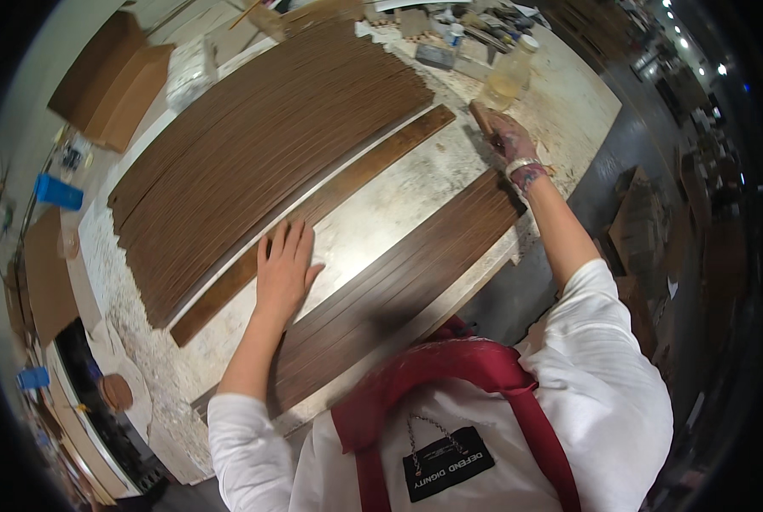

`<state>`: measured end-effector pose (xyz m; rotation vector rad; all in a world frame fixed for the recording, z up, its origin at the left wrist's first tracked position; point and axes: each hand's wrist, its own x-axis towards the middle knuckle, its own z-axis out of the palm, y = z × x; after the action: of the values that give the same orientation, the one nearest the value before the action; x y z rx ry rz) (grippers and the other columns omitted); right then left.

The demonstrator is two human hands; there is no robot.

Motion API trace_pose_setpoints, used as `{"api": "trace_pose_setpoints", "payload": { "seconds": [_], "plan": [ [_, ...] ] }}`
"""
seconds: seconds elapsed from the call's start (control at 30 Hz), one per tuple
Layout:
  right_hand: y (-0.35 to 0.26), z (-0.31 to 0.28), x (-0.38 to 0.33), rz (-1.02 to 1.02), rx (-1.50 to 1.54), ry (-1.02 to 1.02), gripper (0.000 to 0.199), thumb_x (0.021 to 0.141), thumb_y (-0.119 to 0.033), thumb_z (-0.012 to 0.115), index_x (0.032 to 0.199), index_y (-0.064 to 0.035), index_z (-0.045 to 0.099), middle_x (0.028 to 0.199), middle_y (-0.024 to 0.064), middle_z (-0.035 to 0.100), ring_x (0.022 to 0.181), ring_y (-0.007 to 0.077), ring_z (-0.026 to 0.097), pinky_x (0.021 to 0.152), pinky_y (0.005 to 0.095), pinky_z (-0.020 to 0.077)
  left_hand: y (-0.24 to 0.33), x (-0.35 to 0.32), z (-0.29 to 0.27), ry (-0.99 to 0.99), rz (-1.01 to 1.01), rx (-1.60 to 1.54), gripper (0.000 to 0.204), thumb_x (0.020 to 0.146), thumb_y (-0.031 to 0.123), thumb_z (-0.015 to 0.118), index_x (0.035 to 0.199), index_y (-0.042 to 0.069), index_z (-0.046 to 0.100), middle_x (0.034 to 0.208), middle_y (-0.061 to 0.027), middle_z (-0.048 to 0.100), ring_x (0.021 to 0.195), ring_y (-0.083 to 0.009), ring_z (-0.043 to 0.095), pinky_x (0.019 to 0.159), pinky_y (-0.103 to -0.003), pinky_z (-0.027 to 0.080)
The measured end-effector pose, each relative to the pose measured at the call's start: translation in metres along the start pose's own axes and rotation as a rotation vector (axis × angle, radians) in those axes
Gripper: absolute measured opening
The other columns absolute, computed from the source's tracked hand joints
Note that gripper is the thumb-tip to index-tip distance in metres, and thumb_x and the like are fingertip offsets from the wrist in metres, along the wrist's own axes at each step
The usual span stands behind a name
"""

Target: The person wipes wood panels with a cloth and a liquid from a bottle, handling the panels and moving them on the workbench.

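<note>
A single brown wooden strip (380, 164) lies slantwise across the pale, stained worktable (356, 243). My left hand (283, 269) rests with its fingers stretched out on this strip, toward its left part. Beyond the strip's right end, my right hand (513, 143) grips a flat brown block (482, 118); its exact kind is unclear. Dark smears or a stained covering show on that hand, and a light band circles the wrist. Several dark brown strips (398, 286) lie side by side along the near table edge. A wide layer of similar strips (266, 141) covers the far side.
A jar of yellowish liquid (509, 75) stands at the far right, near a grey block (435, 56) and scattered tools. An open cardboard box (113, 90) and a plastic-wrapped white bundle (191, 72) sit at the far left. A blue cup (59, 192) is on the left.
</note>
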<state>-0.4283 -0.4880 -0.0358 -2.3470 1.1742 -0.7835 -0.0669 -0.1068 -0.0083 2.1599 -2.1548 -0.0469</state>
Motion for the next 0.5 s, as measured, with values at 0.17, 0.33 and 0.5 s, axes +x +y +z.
{"api": "trace_pose_setpoints", "payload": {
  "seconds": [0.17,0.33,0.5],
  "plan": [
    [-0.019,-0.001,0.037,0.256,0.112,-0.152,0.041,0.090,-0.030,0.057,0.126,-0.0103,0.060,0.124,0.0125,0.061,0.114,0.0280,0.057,0.097,0.0295,0.0424,0.008,0.022,0.013,0.158,-0.146,-0.058,0.059,0.088,0.032,0.063,0.141,0.014,0.044,0.139,-0.0128,0.045,0.126,-0.0312,0.042,0.104,-0.050,0.030],
    [-0.029,0.019,0.061,0.390,0.006,-0.236,0.062,0.088,-0.059,0.052,0.127,-0.0121,0.060,0.127,0.0156,0.060,0.117,0.0326,0.056,0.100,0.0358,0.0402,0.006,0.035,0.031,0.197,-0.269,-0.004,0.047,0.092,0.029,0.059,0.138,0.021,0.050,0.129,-0.0121,0.049,0.119,-0.0286,0.046,0.102,-0.048,0.031],
    [-0.048,-0.023,0.029,0.374,-0.177,-0.440,0.067,0.083,-0.066,0.054,0.122,-0.0120,0.063,0.121,0.0140,0.064,0.111,0.0314,0.059,0.096,0.0370,0.0431,0.009,0.037,0.029,0.207,-0.302,-0.037,0.043,0.094,0.025,0.058,0.136,0.023,0.053,0.126,-0.0126,0.050,0.117,-0.0280,0.047,0.101,-0.048,0.032]
  ]
}}
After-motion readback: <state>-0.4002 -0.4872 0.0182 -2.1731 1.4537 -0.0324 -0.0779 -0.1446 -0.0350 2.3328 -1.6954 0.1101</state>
